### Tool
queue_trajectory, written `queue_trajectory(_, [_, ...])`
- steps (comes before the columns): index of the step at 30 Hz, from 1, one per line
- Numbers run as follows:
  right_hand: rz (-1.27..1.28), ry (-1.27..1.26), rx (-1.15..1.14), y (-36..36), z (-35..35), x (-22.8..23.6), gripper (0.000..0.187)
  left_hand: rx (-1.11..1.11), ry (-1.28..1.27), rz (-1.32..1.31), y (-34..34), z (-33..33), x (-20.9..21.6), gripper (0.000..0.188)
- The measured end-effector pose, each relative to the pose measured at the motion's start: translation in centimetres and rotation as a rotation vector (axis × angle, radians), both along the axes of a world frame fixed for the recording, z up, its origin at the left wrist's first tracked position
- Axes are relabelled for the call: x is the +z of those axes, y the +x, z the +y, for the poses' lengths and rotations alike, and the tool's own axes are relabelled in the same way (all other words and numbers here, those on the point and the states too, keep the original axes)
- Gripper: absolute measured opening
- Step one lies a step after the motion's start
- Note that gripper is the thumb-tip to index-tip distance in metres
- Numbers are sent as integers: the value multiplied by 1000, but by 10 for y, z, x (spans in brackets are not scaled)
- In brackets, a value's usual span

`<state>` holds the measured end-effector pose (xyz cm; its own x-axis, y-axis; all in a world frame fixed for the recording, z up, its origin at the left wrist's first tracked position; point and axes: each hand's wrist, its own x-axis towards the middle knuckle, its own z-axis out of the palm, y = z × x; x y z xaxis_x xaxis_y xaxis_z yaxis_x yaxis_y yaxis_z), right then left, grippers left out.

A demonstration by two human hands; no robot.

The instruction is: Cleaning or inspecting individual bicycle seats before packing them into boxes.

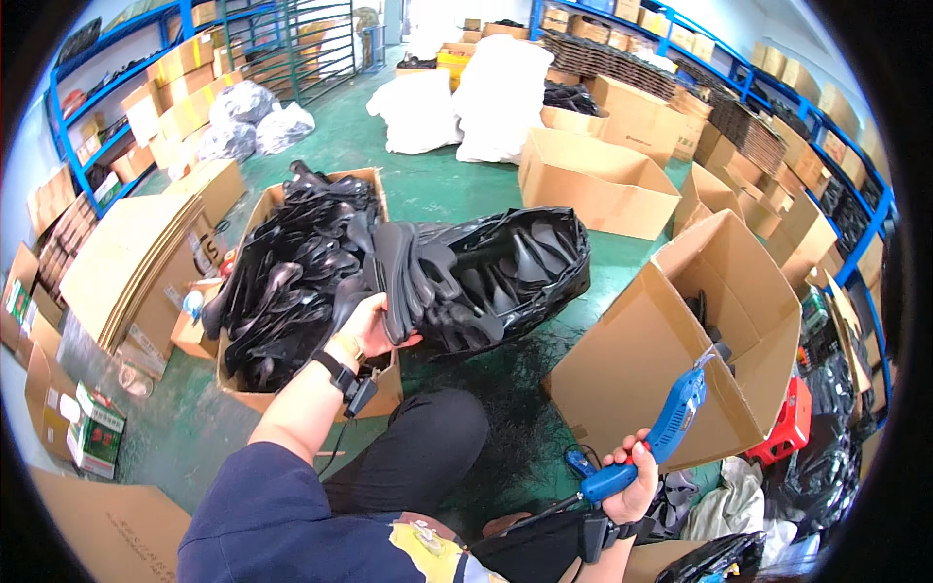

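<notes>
My left hand (369, 330) is closed round the lower end of a stack of black bicycle-saddle-shaped parts (394, 272). The stack is held upright between an open carton (238, 381), heaped with similar black parts (292, 267), and an open black plastic bag (581, 255) with more of them inside. On the right, my right hand (632, 486) grips a blue corded hand tool (675, 416) with a thin metal tip. That tip points up and away from me, in front of a tall open carton (632, 340) with a few dark pieces in it.
Flattened cartons (136, 262) lean at the left. Behind stand white sacks (501, 97), a low open carton (593, 185) and blue shelving (83, 107). A red case (785, 423) sits at the right. Black scraps (515, 398) litter the green floor.
</notes>
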<state>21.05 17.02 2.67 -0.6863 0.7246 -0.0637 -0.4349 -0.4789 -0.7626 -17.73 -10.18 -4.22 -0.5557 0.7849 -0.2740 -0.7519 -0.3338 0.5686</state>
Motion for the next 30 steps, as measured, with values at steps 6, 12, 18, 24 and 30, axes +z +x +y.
queue_trajectory(6, [-16, -89, 17, -7, -13, -6, 27, 88, -359, -24, 6, -55, -16, 34])
queue_trajectory(12, [-34, -94, -30, -1, -9, -11, 28, 68, -313, -40, 14, -46, -23, 40])
queue_trajectory(18, [-65, -104, 84, -15, -1, -16, 26, 91, -320, -67, 18, -34, -18, 44])
queue_trajectory(24, [-123, -178, 468, -108, 10, -50, 43, 108, -336, -77, 14, -31, -19, 43])
queue_trajectory(30, [-424, -74, 636, -227, -28, -78, 47, 102, -327, -88, 10, -42, -35, 43])
